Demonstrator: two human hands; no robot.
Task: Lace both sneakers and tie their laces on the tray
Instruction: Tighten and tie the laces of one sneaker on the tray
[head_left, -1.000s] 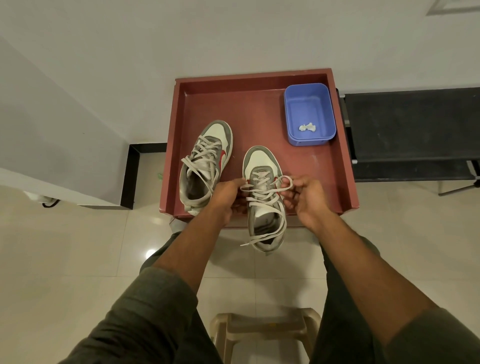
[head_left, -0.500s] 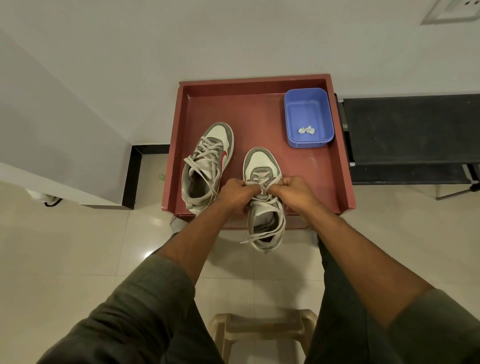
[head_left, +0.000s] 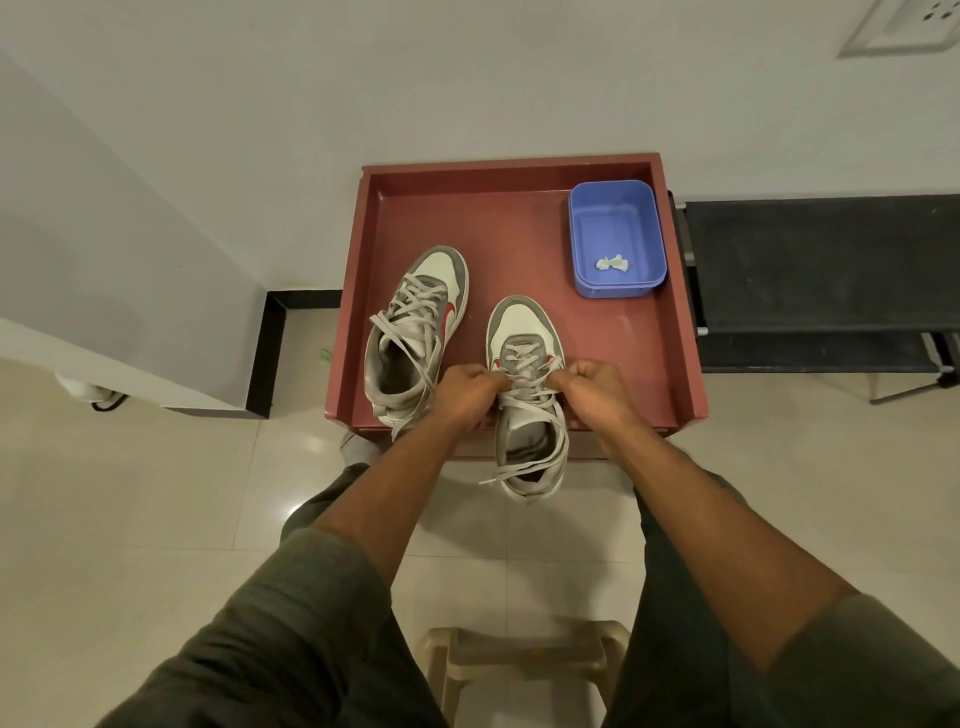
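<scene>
Dark olive-grey sleeves (head_left: 291, 613) pushed up past elbows, forearms bare. Both hands, left hand (head_left: 467, 395) & right hand (head_left: 597, 389), ungloved. Trousers (head_left: 670, 545) same dark olive-grey.

Grey-and-white laced sneaker with red swoosh (head_left: 415, 338) near the red rectangular tray's (head_left: 514, 228) left edge, matching grey-and-white sneaker (head_left: 527, 405) overhanging its front edge, laces loose

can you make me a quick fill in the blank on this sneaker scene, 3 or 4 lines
1. Both hands, left hand and right hand, pinch the laces of the ____ sneaker.
2. The blue tub sits in the tray's far ____ corner.
3. The right sneaker's heel hangs over the tray's ____ edge.
4. The left sneaker has a ____ side mark.

Answers: right; right; near; red
</scene>
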